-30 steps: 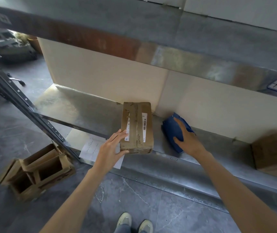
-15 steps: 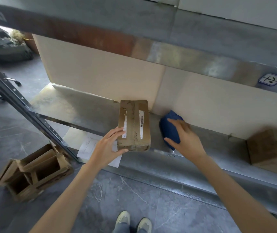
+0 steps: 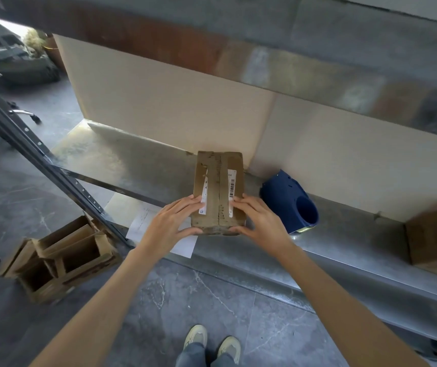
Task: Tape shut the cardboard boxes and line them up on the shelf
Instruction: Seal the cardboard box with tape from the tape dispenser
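Observation:
A small taped cardboard box (image 3: 220, 181) with white barcode labels stands on the metal shelf (image 3: 132, 165), its near end at the shelf's front edge. My left hand (image 3: 171, 225) grips its near left corner, fingers on top and thumb on the front face. My right hand (image 3: 261, 221) grips the near right corner the same way. A blue tape dispenser (image 3: 288, 201) lies on the shelf just right of the box, untouched. Another cardboard box (image 3: 435, 234) sits blurred at the shelf's far right.
Open empty cardboard boxes (image 3: 61, 256) sit on the grey floor at the lower left beside the slanted shelf upright (image 3: 40, 160). A sheet of paper (image 3: 156, 226) lies under the shelf edge. An upper shelf (image 3: 238, 56) overhangs. My shoes (image 3: 212, 343) stand below.
My right hand left the blue tape dispenser and moved left onto the box. My left hand closed round the box's near left corner. The dispenser now lies alone.

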Tool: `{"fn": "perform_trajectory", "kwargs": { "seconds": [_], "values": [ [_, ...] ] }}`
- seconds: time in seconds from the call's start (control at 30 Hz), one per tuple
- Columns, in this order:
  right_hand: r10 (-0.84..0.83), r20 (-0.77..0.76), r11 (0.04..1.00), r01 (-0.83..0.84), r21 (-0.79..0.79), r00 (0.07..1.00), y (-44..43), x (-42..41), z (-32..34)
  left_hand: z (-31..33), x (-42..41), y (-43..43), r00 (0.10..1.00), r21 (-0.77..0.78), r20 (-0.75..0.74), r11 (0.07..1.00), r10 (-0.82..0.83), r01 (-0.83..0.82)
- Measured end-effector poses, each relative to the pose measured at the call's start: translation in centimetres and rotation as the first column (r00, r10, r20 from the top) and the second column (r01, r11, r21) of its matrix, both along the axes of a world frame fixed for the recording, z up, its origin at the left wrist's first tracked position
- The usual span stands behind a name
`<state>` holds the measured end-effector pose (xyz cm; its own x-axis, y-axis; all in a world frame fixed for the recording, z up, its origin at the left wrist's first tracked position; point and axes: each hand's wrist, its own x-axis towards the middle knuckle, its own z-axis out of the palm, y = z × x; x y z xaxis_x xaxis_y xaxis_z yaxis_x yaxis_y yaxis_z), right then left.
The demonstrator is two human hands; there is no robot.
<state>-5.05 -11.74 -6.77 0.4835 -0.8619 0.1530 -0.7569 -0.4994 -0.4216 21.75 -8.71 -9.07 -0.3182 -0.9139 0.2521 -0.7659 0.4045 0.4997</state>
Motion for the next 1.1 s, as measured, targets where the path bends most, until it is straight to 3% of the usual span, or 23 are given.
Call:
{"fn": "perform_trajectory", "kwargs": {
  "seconds": [0.2, 0.43, 0.9, 1.1],
  "values": [
    [-0.005, 0.032, 1.0, 0.005, 0.005, 0.999, 0.4, 0.1, 0.1, 0.1, -0.8, 0.5, 0.996, -0.005, -0.074, 0.998, 0.056, -0.057],
    [-0.069, 0.063, 0.991, 0.075, -0.11, 0.996, 0.7, 1.3, -0.4, 0.0, -3.9, 1.2, 0.945, -0.051, -0.21, 0.962, 0.251, -0.267],
    [-0.227, 0.205, 0.963, 0.251, -0.098, 0.952, 0.5, 2.9, -0.5, 0.0, -4.0, 1.0, 0.912, -0.003, -0.281, 0.95, 0.298, -0.311],
    [-0.151, 0.178, 0.988, 0.151, 0.013, 0.972, 0.6, 1.6, 0.0, 0.1, -2.8, 0.8, 0.926, 0.023, -0.295, 0.971, 0.235, -0.239]
  ]
}}
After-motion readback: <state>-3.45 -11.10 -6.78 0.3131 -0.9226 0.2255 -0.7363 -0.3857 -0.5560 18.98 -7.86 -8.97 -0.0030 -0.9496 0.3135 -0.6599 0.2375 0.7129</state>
